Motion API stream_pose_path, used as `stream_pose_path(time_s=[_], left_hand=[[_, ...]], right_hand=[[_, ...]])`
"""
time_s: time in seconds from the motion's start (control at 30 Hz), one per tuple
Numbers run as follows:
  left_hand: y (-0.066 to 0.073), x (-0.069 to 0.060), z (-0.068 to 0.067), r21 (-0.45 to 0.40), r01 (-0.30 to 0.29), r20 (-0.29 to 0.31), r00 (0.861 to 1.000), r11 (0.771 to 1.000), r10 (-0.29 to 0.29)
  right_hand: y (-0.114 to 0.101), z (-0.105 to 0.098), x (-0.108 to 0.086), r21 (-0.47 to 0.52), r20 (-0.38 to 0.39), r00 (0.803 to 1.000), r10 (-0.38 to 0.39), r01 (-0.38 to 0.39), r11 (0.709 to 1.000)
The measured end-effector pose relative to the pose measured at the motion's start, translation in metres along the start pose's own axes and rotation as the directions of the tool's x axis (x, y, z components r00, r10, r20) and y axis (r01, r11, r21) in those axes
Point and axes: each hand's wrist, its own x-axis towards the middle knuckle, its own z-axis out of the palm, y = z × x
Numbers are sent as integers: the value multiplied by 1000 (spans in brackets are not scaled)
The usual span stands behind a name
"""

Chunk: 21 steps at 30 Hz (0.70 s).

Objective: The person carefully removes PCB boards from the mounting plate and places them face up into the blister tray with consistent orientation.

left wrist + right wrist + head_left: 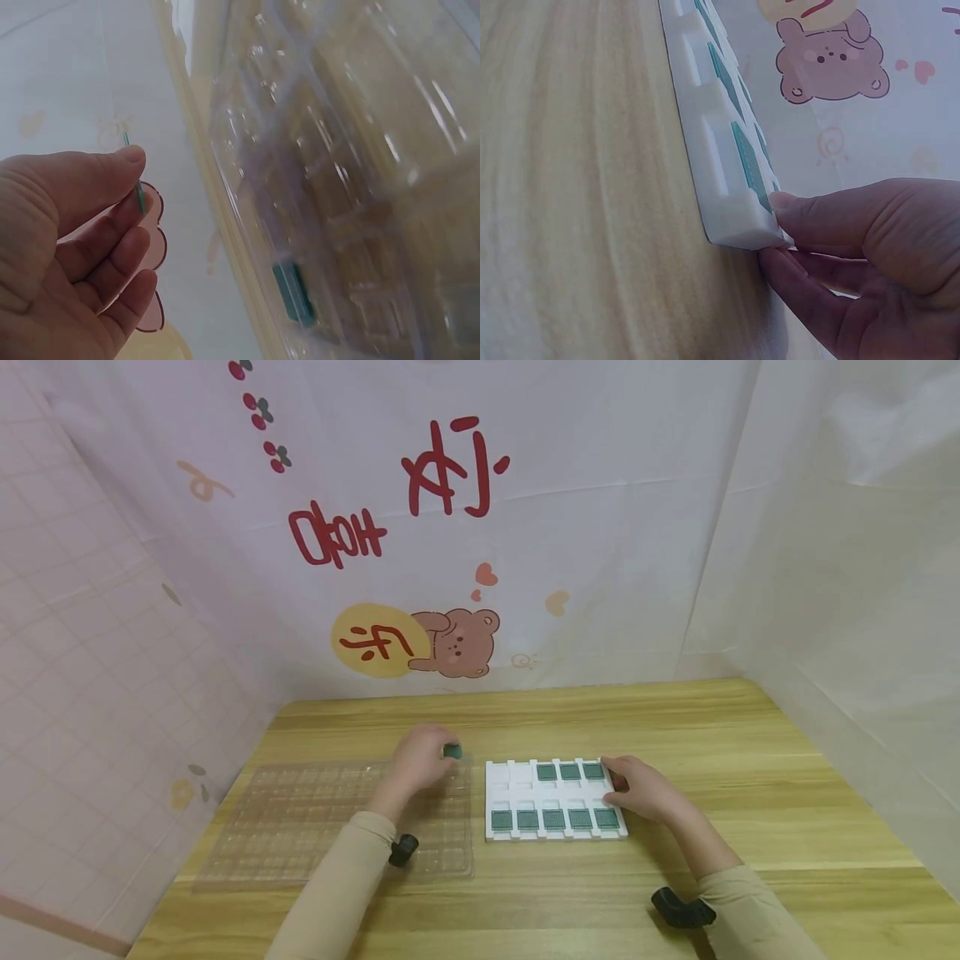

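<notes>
Left of the white tray (555,794): clear compartment tray (262,835), flat on the wooden surface (555,910). In left wrist view, one green piece (292,294) apparently in or behind the clear tray's wall; can't tell which pocket. Clear tray partly hidden by the left forearm, so no sure count of stock remaining.

Just off the white tray's far left corner, by the clear tray's far right corner: left hand (420,762), thumb and fingers clamped on one green square (452,751), held up off both trays, not yet placed.

White tray itself: ten pockets, two rows of five. Eight filled with green squares. Near row full; far row filled in its three right pockets, bare in its two left ones. By judgement roughly four fifths done, two pockets left, only one square in hand for them.

At the white tray's right end: right hand (637,789), thumb and fingers clamped on the edge near the far corner, apparently to steady it.

Writing, all on the backdrop (600,527) behind the white tray, left to right: sideways red character (345,535), not sure of reading; yellow circle (380,641) with probably 乐; big red character (442,468), maybe 好. No readable brand or label on either tray.
</notes>
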Motion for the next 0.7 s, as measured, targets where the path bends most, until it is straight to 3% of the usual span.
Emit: stream_pose_path(time_s=[0.47,0.7], left_hand=[[-19,-6,-2,26,-10,-3,1000,1000,10],[-22,-7,-3,35,-10,40,999,999,8]], right_hand=[[2,1,1,6,1,1000,-3,3,1000],[3,2,0,-1,-3,1000,-13,13,1000]])
